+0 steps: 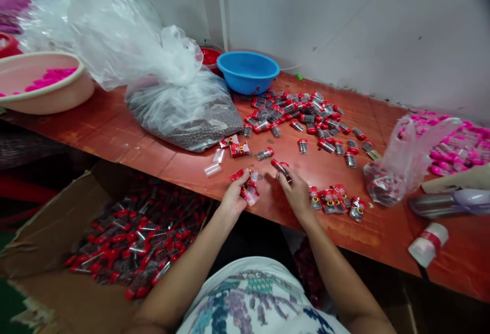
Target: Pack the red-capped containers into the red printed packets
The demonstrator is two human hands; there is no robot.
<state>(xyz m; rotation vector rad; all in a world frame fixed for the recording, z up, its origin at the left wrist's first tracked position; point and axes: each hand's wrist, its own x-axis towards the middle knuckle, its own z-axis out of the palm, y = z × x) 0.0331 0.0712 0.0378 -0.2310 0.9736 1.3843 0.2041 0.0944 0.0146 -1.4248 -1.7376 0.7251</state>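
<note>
Left fingers (242,177) pinch printed sleeves (250,196), right fingers (292,174) a red-capped bottle (279,166); few wrapped bottles (329,201) at three o'clock, many bare ones (307,118) at one.

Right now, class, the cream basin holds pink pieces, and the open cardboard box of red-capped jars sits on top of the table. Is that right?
Not quite. The head view shows the open cardboard box of red-capped jars below the table, not on top of it. The cream basin does hold pink pieces.
</note>
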